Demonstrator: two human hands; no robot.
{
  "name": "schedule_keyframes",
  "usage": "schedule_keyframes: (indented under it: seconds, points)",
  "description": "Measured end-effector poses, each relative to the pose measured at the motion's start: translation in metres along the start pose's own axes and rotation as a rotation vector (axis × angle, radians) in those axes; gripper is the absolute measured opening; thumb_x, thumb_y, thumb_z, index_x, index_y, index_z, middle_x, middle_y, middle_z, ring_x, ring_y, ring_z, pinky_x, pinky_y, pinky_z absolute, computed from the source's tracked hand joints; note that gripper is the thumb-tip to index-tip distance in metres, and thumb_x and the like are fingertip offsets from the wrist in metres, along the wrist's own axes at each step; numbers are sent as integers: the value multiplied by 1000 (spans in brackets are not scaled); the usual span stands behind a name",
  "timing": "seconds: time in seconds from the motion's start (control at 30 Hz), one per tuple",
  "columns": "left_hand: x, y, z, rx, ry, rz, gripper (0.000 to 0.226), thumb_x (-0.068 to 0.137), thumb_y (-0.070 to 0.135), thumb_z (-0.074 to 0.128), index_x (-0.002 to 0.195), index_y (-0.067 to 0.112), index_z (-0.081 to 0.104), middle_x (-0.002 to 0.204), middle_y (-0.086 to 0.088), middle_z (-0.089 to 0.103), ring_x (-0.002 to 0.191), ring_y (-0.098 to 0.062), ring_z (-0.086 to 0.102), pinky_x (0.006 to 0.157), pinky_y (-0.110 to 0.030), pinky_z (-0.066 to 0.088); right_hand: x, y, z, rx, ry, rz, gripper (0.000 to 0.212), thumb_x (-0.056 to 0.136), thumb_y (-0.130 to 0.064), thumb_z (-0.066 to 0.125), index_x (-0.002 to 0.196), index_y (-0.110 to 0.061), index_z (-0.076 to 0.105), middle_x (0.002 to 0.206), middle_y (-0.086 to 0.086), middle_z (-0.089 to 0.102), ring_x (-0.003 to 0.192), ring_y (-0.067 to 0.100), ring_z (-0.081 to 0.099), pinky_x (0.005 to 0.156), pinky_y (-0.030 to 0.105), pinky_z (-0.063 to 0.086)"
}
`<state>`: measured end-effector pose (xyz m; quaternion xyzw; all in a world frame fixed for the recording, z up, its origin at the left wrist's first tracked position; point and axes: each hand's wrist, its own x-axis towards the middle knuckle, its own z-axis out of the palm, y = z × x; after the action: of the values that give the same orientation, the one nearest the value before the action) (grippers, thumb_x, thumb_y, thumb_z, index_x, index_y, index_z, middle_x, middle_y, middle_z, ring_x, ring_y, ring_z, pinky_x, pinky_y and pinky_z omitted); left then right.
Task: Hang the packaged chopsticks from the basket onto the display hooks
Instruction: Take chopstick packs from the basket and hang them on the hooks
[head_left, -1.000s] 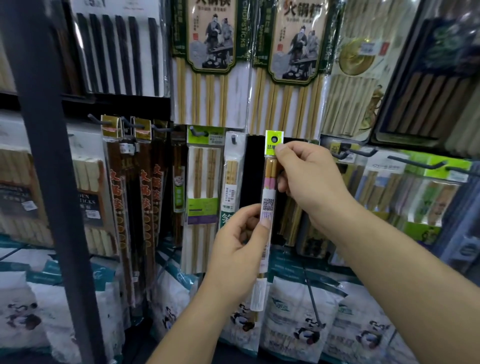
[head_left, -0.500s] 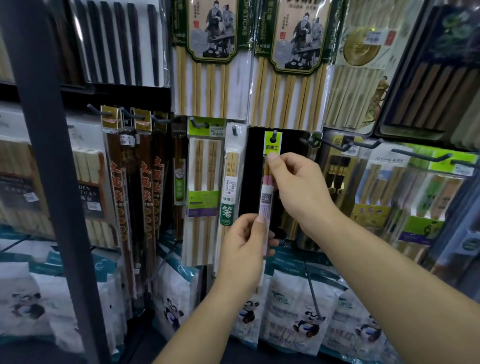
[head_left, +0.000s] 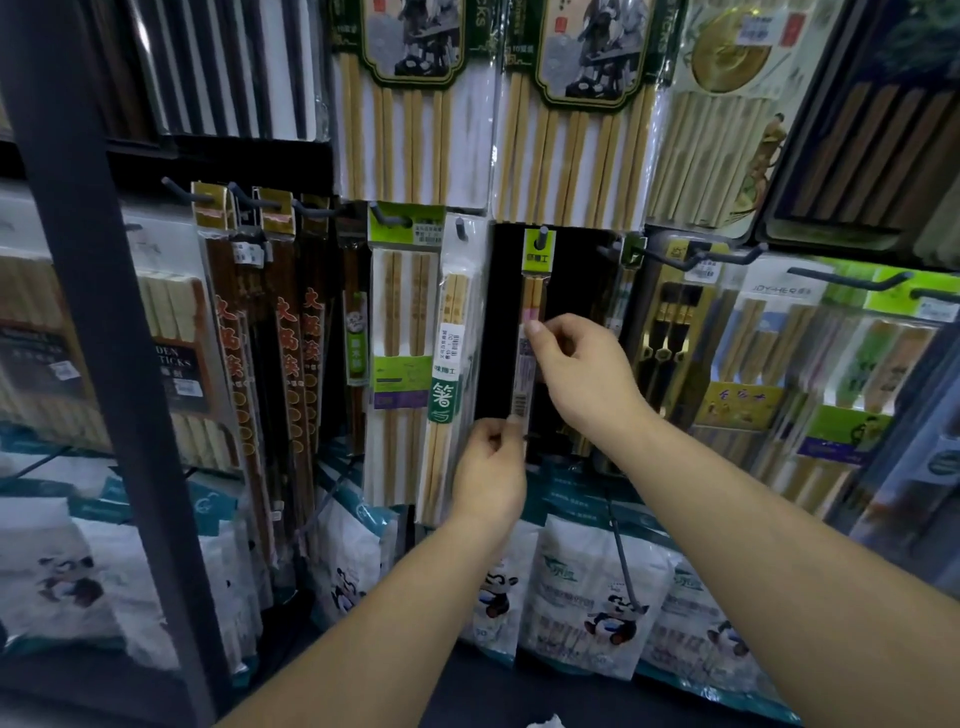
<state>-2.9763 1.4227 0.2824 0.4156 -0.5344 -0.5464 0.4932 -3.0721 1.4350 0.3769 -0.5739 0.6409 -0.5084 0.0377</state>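
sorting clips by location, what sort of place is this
Most likely a shop's kitchenware aisle: packaged chopsticks hang in rows on display hooks, one pack bears a barcode sticker, and panda-print bags stand below.

left hand (head_left: 488, 470) and right hand (head_left: 584, 376) bare; forearms (head_left: 779, 551) bare up to frame edge.

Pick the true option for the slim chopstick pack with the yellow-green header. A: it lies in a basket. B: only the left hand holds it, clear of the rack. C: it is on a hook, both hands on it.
C: a hook pokes through the header of the slim chopstick pack; the right hand pinches its middle, the left hand its lower end.
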Motion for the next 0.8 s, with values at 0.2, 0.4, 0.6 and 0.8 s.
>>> schedule_keyframes:
  seconds: [0.2, 0.4, 0.6, 0.8]
  points:
    - [-17, -34, -15, 180, -92, -49, 20, 106, 37, 51, 120, 23, 57, 108, 3, 66, 99, -19, 62, 81, -29, 47, -42, 27, -12, 1, -69, 66, 16, 102, -39, 57, 97, -28, 67, 88, -3, 72, 82, 12, 67, 73, 33, 57]
    - [-76, -86, -40, 289, -248, -140, 59, 106, 20, 55, 159, 12, 30, 141, 5, 51, 131, -11, 54, 103, -22, 41, -138, 77, -6, -23, -227, 142, 17, 101, -37, 57, 85, -39, 62, 79, -14, 65, 70, 5, 59, 54, 15, 43]
    - [-134, -141, -77, 557, -333, -92, 18, 103, 23, 60, 116, 20, 72, 104, 6, 74, 98, -10, 69, 89, -32, 56, -265, 129, 22, -9, -457, 226, 13, 98, -39, 58, 87, -45, 61, 75, -14, 64, 63, 6, 60, 53, 18, 44]
    - [-177, -204, -130, 861, -55, -257, 12, 97, 18, 63, 106, 13, 69, 106, -9, 69, 99, -30, 65, 87, -40, 51, -377, 197, 67, -265, -921, 358, 13, 96, -34, 60, 100, -25, 68, 88, -5, 73, 84, 20, 68, 72, 35, 53]
